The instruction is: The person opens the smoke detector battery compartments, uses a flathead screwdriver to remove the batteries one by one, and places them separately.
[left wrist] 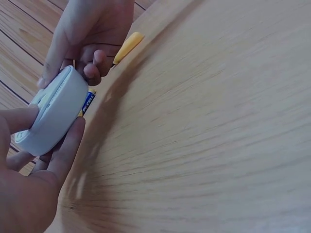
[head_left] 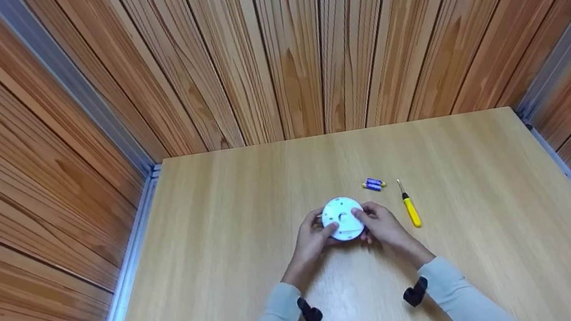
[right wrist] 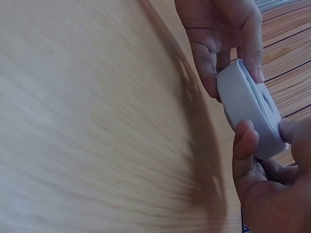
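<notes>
Between both hands, above the table, is a round white plastic device (head_left: 348,225) with a flat face and small holes. My left hand (head_left: 310,238) grips its left side, thumb on the face and fingers beneath. On the opposite side my right hand (head_left: 385,225) holds it, its thumb pressing the upper right of the face. From the left wrist view the device (left wrist: 60,116) shows a thick smooth side wall and stands tilted. The right wrist view shows a narrow seam near the face of the device (right wrist: 250,114). Its underside is mostly hidden by fingers.
Blue and yellow batteries (head_left: 374,184) lie on the wooden table (head_left: 225,209) just beyond my right hand. A screwdriver with a yellow handle (head_left: 412,212) lies to their right. Wood-plank walls (head_left: 291,46) and metal rails (head_left: 126,269) border the table.
</notes>
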Demonstrator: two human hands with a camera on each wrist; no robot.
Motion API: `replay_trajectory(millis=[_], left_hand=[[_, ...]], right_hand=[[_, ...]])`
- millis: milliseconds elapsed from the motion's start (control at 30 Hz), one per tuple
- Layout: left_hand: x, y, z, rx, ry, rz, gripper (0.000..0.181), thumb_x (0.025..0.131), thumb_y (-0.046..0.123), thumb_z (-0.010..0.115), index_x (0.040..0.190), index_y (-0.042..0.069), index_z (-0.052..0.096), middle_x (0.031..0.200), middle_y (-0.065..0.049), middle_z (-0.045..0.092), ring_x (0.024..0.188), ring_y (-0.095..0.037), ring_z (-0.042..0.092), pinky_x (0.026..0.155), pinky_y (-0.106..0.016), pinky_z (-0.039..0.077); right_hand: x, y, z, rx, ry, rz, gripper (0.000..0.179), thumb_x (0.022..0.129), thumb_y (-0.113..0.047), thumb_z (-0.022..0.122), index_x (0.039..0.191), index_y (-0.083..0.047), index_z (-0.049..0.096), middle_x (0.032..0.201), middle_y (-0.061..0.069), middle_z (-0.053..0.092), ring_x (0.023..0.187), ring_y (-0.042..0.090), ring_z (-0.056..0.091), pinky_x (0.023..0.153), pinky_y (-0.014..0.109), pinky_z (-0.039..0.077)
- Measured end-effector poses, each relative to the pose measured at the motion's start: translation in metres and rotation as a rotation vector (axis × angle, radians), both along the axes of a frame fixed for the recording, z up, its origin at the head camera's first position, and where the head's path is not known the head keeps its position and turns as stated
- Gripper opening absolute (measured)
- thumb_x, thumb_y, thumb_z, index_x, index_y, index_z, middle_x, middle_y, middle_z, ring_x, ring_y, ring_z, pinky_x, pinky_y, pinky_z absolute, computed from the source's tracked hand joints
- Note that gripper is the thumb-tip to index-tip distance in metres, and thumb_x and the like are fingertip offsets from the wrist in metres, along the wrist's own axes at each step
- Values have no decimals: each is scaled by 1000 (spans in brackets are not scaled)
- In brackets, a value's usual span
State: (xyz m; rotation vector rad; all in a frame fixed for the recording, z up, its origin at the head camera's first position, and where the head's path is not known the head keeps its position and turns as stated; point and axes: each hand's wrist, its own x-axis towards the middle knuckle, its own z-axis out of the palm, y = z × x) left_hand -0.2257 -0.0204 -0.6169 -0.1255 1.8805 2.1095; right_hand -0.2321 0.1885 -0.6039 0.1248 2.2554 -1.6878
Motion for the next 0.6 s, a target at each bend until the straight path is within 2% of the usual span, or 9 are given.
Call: replay_trajectory(millis=[200,367,600], left_hand=[[-1,-1,0,10,10,9,50,102,7,69,149,2,53,126,-16,61,97,-19,71,82,-34,67],[-2,-1,0,-16,0,14,48,104,10,68,149,3,53,124,-15,62,94,-17,70,80,-32,66],[-3,-2,0,-59,-11,24,47,105,17,68,149,5,54,124,-13,61,94,-17,67,80,-32,65]], right_hand=[[0,1,1,3,42,43,45,112,-28,57,142,5,53,99,10,66,64,13,60,55,23,51],[1,3,3,7,28,84,47,112,-29,58,145,4,52,98,9,64,64,15,58,55,24,49],[1,5,4,9,20,105,48,110,-27,61,149,0,50,125,17,61,70,20,60,58,24,50]])
